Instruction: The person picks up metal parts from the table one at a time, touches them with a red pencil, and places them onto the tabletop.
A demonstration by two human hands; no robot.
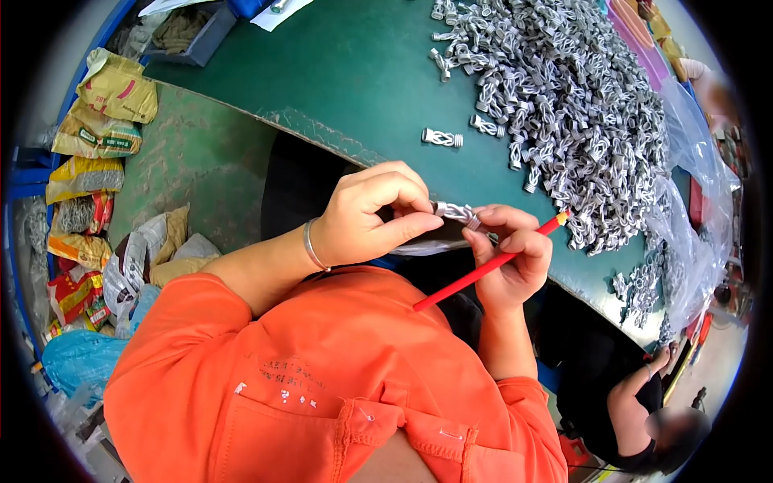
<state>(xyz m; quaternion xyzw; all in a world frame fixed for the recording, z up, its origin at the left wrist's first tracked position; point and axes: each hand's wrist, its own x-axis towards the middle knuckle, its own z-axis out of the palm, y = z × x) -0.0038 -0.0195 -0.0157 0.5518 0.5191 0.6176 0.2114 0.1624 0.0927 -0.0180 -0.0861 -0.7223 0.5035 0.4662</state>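
Observation:
Between my two hands, in front of the table edge, is a silvery metal part [457,212] with twisted openwork. My left hand [378,211], with a bracelet at the wrist, pinches its left end between thumb and finger. The fingertips of my right hand [511,253] hold the right end. A red pencil-like tool [483,270] also rests in my right hand, slanting down to the left. One similar metal part [442,138] lies apart on the green table [322,72], beside a large pile of such parts [564,105].
Clear plastic sheeting [688,233] lies right of the pile. At the lower right sits another person [632,410] in dark clothing, one arm near the table edge. A grey bin [193,40] stands upper left. Filled bags [97,133] line the floor at left.

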